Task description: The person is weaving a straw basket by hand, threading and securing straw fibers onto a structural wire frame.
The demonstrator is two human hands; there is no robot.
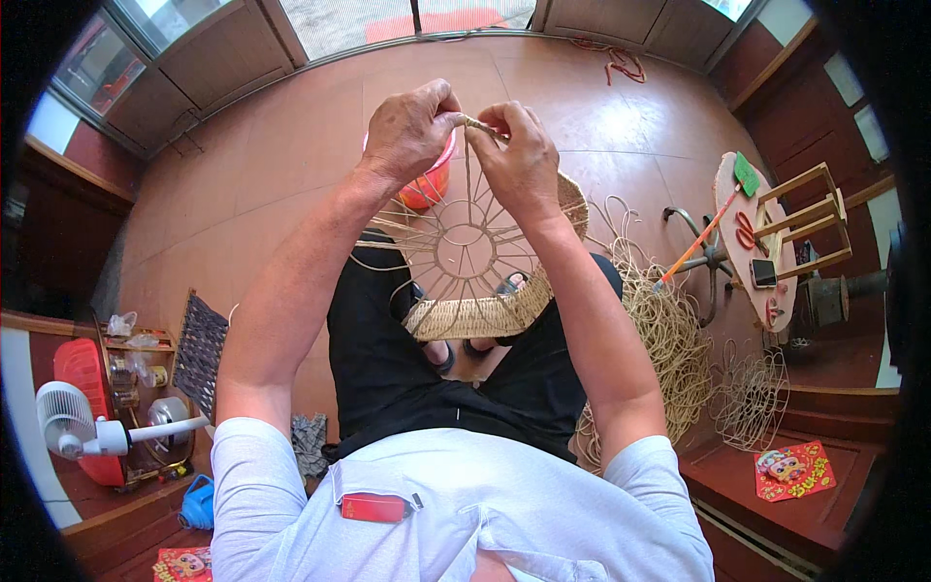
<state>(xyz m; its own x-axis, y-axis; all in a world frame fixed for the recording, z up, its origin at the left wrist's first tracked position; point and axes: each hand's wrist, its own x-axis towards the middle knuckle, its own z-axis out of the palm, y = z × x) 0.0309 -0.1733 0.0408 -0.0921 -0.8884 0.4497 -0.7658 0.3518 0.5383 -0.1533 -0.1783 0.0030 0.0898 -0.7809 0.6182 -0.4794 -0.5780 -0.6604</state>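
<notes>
A round, partly woven basket [475, 318] rests between my knees. Pale straw-coloured cord is woven thickly along its near and right sides, while bare wire spokes [427, 254] and an inner ring show at the centre and left. At the far rim, my left hand [411, 131] is closed, pinching a length of straw cord [481, 126]. My right hand [521, 163] pinches the same cord a little to the right, its fingers bent over it. The fingertips partly hide how the cord meets the wire.
A red bucket [425, 186] stands beyond the basket. To my right lie a big heap of loose cord [655, 354], wire frames [752, 398] and a board [729, 228] with scissors [745, 231] and a phone [763, 273]. On the left are a white fan [73, 420] and a dark woven seat [201, 349].
</notes>
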